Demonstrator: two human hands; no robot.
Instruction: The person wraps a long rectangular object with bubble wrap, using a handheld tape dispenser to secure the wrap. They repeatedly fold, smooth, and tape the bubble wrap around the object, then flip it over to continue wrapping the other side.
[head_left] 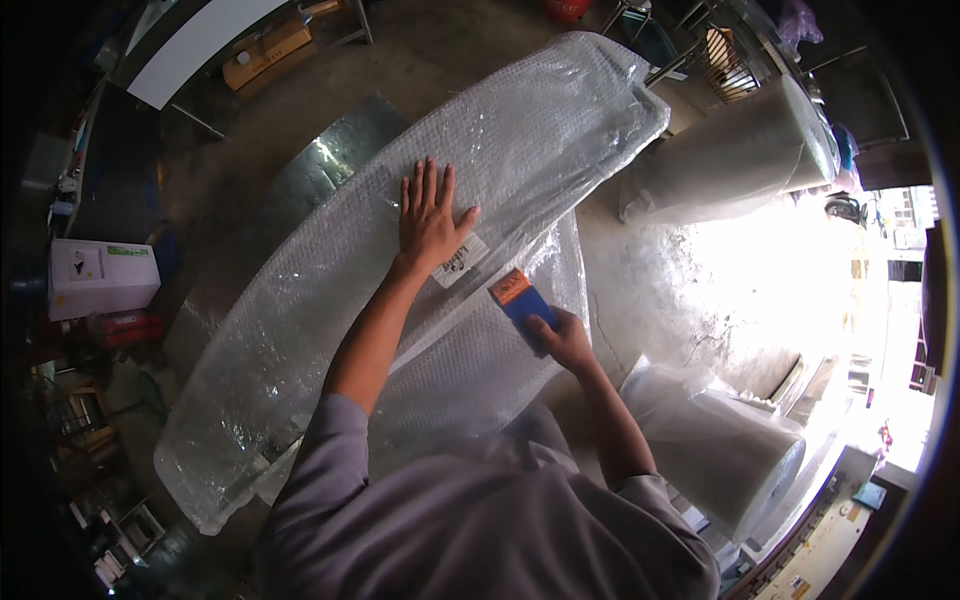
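A long, curved parcel in clear bubble wrap [310, 290] is lying before you, stretching from eight o'clock through the centre to one o'clock; you cannot make out what the wrap is containing. Near the centre it is bearing a white rectangular paper label with dark lettering [460, 262]. Your left hand [430, 235] is resting on the wrap toward eleven o'clock, palm down, fingers extended, gripping nothing. Your right hand [562, 338], toward four o'clock, is closing around a flat blue block-shaped object with an orange, dark-printed end [520, 308]. Farther out, large rolls of translucent wrapping are lying at two o'clock [725, 155] and four o'clock [710, 450]. A white boxy container with a green label [105, 285] is standing at nine o'clock, and a long brown cardboard box with dark printing [267, 57] is lying at eleven, their contents hidden.
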